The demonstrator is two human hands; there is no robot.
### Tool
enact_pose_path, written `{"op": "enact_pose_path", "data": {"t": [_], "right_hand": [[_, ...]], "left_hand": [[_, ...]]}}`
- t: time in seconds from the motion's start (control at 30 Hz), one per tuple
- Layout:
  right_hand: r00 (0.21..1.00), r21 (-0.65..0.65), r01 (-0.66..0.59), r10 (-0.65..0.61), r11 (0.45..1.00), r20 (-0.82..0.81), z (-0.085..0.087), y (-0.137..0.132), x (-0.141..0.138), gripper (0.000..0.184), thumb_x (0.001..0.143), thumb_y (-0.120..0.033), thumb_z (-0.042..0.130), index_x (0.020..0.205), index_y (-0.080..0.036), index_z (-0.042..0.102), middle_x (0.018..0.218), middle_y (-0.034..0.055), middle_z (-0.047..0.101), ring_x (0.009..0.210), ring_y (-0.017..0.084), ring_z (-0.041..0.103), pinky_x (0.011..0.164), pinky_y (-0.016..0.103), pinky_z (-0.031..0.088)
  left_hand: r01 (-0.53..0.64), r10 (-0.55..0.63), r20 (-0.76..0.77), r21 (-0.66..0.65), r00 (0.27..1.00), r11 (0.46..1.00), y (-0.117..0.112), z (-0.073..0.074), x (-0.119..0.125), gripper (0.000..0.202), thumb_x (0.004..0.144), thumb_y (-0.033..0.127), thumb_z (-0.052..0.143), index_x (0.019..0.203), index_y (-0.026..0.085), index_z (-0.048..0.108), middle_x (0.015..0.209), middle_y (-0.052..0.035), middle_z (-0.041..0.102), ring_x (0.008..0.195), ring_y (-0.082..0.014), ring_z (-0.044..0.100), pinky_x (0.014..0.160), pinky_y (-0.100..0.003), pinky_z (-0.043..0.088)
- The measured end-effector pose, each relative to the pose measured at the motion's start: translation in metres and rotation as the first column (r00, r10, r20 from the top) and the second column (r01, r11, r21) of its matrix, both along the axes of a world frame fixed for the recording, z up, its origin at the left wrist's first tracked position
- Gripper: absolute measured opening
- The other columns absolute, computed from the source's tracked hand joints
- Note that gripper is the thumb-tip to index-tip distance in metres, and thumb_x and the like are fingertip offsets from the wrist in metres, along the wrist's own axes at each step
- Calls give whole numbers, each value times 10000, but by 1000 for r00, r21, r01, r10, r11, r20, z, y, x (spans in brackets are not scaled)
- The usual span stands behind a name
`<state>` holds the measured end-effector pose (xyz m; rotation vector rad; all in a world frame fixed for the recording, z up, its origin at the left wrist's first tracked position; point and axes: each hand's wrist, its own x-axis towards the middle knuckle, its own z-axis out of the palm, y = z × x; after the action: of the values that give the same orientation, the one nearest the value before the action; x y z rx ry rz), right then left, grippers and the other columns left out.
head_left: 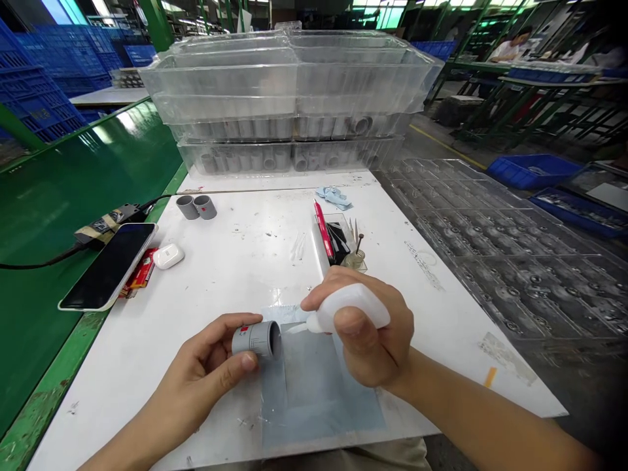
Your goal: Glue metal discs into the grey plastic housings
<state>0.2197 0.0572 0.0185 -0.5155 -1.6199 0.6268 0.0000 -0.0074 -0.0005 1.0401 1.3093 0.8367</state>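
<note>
At seven o'clock on my feed I see a grey plastic tube (252, 339) patterned with thin dark lines and a red mark; at five, a white plastic bottle (360, 303); at six, a pale-blue rectangular sheet (321, 415); at ten, a flat green surface (98, 167).

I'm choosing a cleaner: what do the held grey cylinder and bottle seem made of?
Grey cylinder: probably satin plastic, possibly coated metal; its smooth, evenly grey wall leaves it open. Bottle: likely matte plastic, judging by its milky-white, seamless-looking body.
</note>
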Motion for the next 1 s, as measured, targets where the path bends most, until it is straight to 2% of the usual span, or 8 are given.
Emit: {"op": "enact_pose_path", "data": {"t": [0.1,0.23,0.43,1.0], "right_hand": [[1000,-8,17,-17,1000,14,0,-1,0,364,1029,-389,548,819,-152,727,668,55,693,570,158,599,537,318,462],[999,-18,2,-1,1000,32,0,-1,-1,359,1023,-379,556,786,-160,715,628,33,663,546,140,578,521,304,454],[998,-2,-24,24,1000,56,2,0,-5,348,1016,-329,571,738,-160,693,601,14,644,519,110,552,497,268,434],[995,-70,-24,30,997,94,-3,0,-7,411,1016,-355,567,660,-165,644,521,-22,523,478,98,488,469,260,376]], "left_hand": [[14,-14,-21,12,1000,1000,1,0,-1,453,844,580,757,1195,293,734,728,24,648,668,-143,519,684,-251,465],[2,-2,-31,2,1000,1000,1,3,1,490,816,627,758,1162,280,747,714,7,665,650,-158,531,653,-269,465],[27,-27,-58,-5,998,1000,1,3,-1,501,831,629,738,1179,269,740,690,1,667,664,-178,561,662,-288,450],[29,-29,-69,10,997,1000,1,2,-1,515,836,628,724,1180,244,732,675,-5,671,645,-196,561,664,-314,456]]}}
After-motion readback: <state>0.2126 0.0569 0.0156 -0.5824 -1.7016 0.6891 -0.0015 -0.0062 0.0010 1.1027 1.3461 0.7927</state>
